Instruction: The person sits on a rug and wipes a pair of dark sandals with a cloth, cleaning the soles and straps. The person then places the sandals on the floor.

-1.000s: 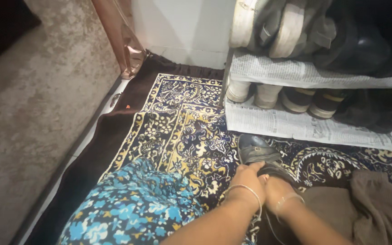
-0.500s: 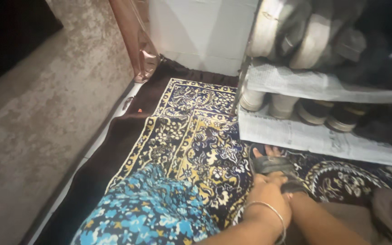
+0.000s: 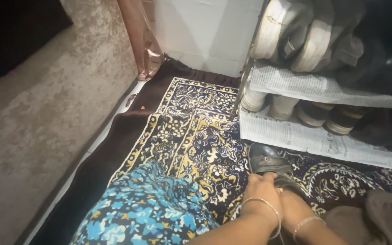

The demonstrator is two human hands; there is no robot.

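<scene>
Since a moment ago, both hands have stayed bunched at the back of the shoe [image 3: 265,159], and the view has barely shifted. Left hand [image 3: 262,188] sits on top, its grip curled down over the shoe's heel end; I cannot tell how tightly it clamps. Right hand [image 3: 290,199] lies just beside it, partly hidden under the left, fingers tucked against the shoe, grip unclear. That dark shoe rests on the rug [image 3: 191,136], toe pointing at the rack [image 3: 323,86], just in front of the newspaper [image 3: 305,136] lining its bottom shelf. More shoes sit on the rack. Brown cloth [image 3: 377,218] lies right of the shoe.
</scene>
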